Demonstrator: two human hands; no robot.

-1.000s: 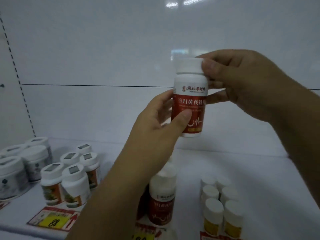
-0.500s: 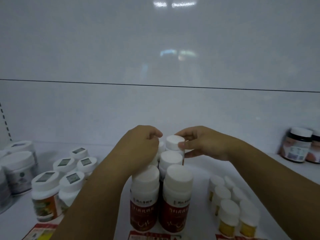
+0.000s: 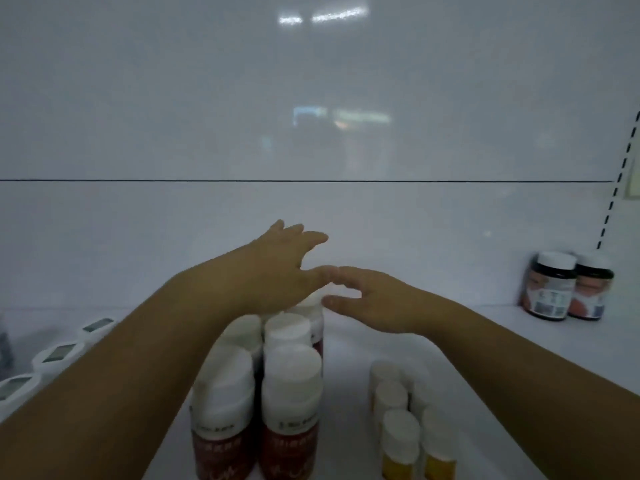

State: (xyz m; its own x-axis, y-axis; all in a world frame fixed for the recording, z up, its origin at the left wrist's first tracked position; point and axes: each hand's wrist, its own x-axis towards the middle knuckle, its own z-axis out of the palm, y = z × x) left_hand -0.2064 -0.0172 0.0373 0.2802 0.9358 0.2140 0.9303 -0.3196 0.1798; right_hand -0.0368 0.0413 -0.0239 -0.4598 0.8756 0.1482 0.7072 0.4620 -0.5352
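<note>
- My left hand (image 3: 280, 268) is released: the fingers are spread and straight and hold nothing.
- My right hand (image 3: 377, 301) is released too, and its fingertips come close to the left thumb.
- The rear red-label bottle (image 3: 314, 318) stands upright just under both hands. I cannot tell if the left palm touches its cap.
- The other red-label bottles (image 3: 291, 403) stand in two rows below my left wrist.
- The small yellow bottles (image 3: 398, 434) stand under my right forearm, and two dark jars (image 3: 550, 285) stand well apart, to the right of the right hand.

White-capped red-label bottle (image 3: 313, 311) upright, rearmost in row.
</note>
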